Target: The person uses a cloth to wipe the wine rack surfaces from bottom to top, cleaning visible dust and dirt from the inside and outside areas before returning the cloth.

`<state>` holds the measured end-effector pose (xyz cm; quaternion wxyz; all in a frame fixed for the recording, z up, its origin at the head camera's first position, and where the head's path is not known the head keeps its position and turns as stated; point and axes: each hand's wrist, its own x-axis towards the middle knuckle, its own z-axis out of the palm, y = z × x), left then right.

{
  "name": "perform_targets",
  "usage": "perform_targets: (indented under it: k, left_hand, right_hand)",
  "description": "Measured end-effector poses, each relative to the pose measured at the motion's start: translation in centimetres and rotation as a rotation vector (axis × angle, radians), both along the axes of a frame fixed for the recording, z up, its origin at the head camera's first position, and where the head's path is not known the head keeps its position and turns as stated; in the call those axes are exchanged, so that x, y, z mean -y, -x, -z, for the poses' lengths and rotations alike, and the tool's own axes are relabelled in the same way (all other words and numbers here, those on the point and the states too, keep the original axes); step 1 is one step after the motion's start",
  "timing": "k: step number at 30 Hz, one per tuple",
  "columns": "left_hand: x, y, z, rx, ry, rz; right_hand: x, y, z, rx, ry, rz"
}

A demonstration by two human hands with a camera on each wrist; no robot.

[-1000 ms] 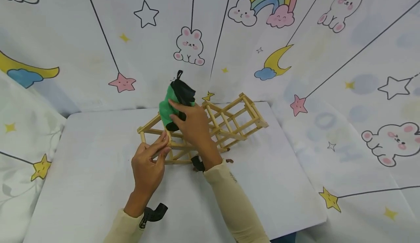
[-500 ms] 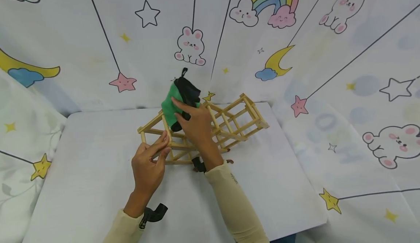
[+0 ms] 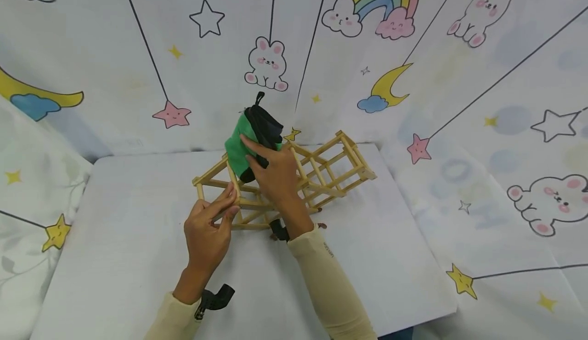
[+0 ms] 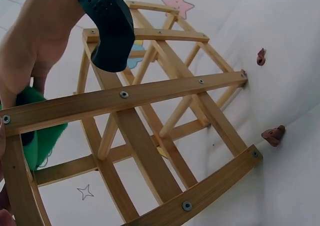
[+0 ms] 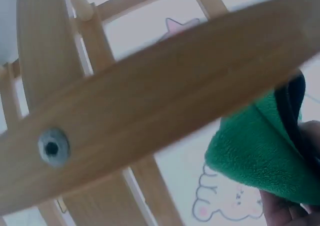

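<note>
A lattice rack of pale wooden slats and rods (image 4: pixel 160 87) stands on the white table, joined by metal rivets. My left hand (image 3: pixel 209 230) pinches a slat at the rack's left part between thumb and fingers. Above that spot, my right hand (image 3: pixel 277 176) grips a green, fuzzy cloth (image 3: pixel 236 152) with black edging and a small black hanging loop on top. The cloth's lower end is against or just beside an upper slat; exact contact is hard to tell. In the right wrist view, the green cloth (image 5: pixel 255 151) shows partly behind a wooden slat (image 5: pixel 150 91).
Small reddish-brown pieces (image 4: pixel 273 135) lie by the rack's base. A white table (image 3: pixel 124 258) extends in front and to both sides. Behind it hangs a white cloth backdrop (image 3: pixel 220 69) printed with bunnies, stars and moons. Each wrist carries a black camera mount (image 3: pixel 219 297).
My right hand and the green cloth have shifted slightly up and to the right, mostly in the first half second. The left hand and the rack have stayed in place.
</note>
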<state>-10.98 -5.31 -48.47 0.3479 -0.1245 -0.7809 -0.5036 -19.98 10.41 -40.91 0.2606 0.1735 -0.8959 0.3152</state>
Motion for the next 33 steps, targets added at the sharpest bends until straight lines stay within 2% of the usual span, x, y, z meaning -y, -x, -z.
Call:
perform_targets:
  k: [2,5,7,9,10,12,14,15,17,21,23,25,28,30,32,33]
  left_hand:
    - [0.0,0.0,-0.1,0.011,-0.003,0.002]
    - [-0.1,0.0,-0.1,0.024,-0.007,0.007]
    - [-0.2,0.0,-0.1,0.021,-0.008,0.010]
    - [-0.2,0.0,0.0,0.012,-0.007,0.009]
    - [-0.1,0.0,0.0,0.008,-0.007,0.006]
    - [-0.1,0.0,0.0,-0.005,-0.007,0.001]
    - [0.0,0.1,0.0,-0.010,-0.009,-0.001]
    - [0.1,0.1,0.0,-0.012,-0.009,-0.003]
    - [0.1,0.1,0.1,-0.008,-0.009,-0.007]
    - [0.0,0.0,0.2,0.005,-0.010,0.000]
    - [-0.1,0.0,0.2,0.015,-0.008,0.009]
    - [-0.2,0.0,0.2,0.021,-0.004,0.015]
    - [-0.3,0.0,0.0,0.018,0.004,0.014]
    - [-0.2,0.0,-0.1,0.017,0.005,0.013]
    - [-0.1,0.0,-0.2,0.011,0.003,0.006]
    - [-0.1,0.0,-0.2,0.009,0.000,0.002]
  right_hand:
    - [0.2,0.0,-0.1,0.010,-0.070,-0.030]
    - [0.0,0.3,0.0,0.122,-0.251,0.058]
    - [-0.5,0.5,0.0,0.196,-0.324,0.133]
    - [-1.0,0.5,0.0,0.192,-0.275,0.167]
    - [-1.1,0.5,0.0,0.162,-0.204,0.150]
    - [-0.9,0.5,0.0,0.058,-0.047,0.072]
    - [-0.4,0.3,-0.1,-0.047,0.046,-0.026]
    - [-0.2,0.3,-0.1,-0.070,0.041,-0.062]
    - [0.3,0.3,-0.1,-0.046,-0.038,-0.075]
    - [0.3,0.4,-0.1,0.153,-0.237,0.060]
    - [-0.2,0.5,-0.4,0.208,-0.243,0.157]
    - [-0.7,0.6,-0.7,0.200,-0.190,0.248]
    - [-1.4,0.7,-0.9,0.090,-0.098,0.381]
    - [-1.6,0.7,-0.9,0.047,-0.052,0.441]
    - [-1.7,0.8,-0.8,0.066,-0.099,0.440]
    - [-1.6,0.8,-0.7,0.110,-0.141,0.402]
